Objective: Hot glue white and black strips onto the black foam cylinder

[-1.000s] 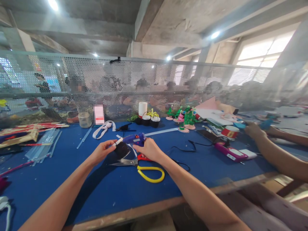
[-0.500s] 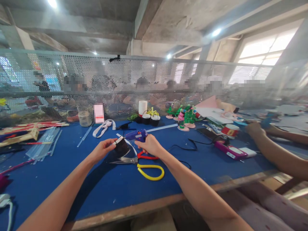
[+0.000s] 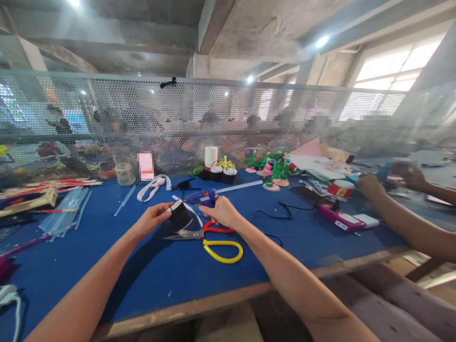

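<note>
My left hand (image 3: 156,217) pinches the edge of a small black bucket (image 3: 181,216), tilted, with a white band along its rim. In my right hand (image 3: 223,210) is a blue glue gun (image 3: 199,197), its nozzle pointing left at the rim. Whether the nozzle touches the band I cannot tell. A white ribbon (image 3: 194,214) trails behind the bucket toward my right hand. Just below both hands lie large scissors (image 3: 223,251) with one red and one yellow handle, blades pointing left.
Glue sticks (image 3: 66,211) lie to the left, near a glass jar (image 3: 125,174). Small black-and-white buckets (image 3: 229,175) and green tree figures (image 3: 280,172) stand at the back. A purple power strip (image 3: 340,219) lies right, beside a co-worker's arm (image 3: 402,213). A mesh screen (image 3: 171,109) closes off the back.
My hands, the bucket and the glue gun stay almost in place. At the right, the co-worker's hands have shifted slightly. The view has moved a little.
</note>
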`<action>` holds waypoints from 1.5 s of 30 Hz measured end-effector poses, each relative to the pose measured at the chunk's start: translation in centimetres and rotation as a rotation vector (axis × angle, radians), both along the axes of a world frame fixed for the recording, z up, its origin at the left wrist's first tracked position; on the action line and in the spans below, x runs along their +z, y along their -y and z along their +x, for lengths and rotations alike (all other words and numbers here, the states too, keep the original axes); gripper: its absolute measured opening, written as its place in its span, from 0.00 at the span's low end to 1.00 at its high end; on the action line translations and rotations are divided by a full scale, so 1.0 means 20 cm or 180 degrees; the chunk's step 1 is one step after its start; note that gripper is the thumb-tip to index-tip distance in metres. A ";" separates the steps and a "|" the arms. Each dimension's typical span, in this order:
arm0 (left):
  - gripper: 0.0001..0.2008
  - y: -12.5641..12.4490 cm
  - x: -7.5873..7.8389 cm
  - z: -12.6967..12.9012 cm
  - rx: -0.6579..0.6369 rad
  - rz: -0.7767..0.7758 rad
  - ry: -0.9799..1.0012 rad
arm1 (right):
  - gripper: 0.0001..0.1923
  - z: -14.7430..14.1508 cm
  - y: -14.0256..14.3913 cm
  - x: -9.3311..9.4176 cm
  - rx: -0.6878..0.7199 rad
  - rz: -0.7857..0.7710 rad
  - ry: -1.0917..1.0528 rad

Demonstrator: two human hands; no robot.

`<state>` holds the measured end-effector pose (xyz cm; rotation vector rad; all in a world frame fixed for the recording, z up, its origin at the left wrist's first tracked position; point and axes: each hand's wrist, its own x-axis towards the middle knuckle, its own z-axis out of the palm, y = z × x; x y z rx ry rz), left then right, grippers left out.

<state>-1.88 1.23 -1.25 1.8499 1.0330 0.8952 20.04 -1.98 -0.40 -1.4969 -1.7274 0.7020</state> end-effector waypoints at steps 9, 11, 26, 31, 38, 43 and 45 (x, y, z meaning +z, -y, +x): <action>0.19 0.00 0.00 0.00 -0.0029 -0.0069 0.0062 | 0.13 0.00 0.02 0.03 0.0060 -0.0037 -0.0085; 0.19 0.00 0.00 0.00 -0.0021 -0.0070 0.0074 | 0.13 0.00 0.03 0.03 0.0078 -0.0033 -0.0079; 0.20 0.00 0.00 0.00 -0.0042 -0.0082 0.0068 | 0.13 0.00 0.02 0.03 0.0089 0.0011 -0.0102; 0.21 -0.01 -0.01 -0.01 -0.0067 -0.0007 0.0027 | 0.13 0.02 -0.03 0.00 -0.0064 0.0054 -0.0175; 0.21 -0.01 -0.03 0.00 -0.0024 0.0178 -0.0015 | 0.08 0.15 -0.18 -0.05 -0.0712 0.0236 -0.0274; 0.19 -0.01 -0.03 0.01 0.0063 0.0348 -0.0207 | 0.16 0.22 -0.28 -0.10 -0.1137 -0.0060 0.0662; 0.18 -0.01 -0.03 0.01 0.0102 0.0573 -0.0340 | 0.17 0.22 -0.30 -0.12 -0.1183 -0.0159 0.0853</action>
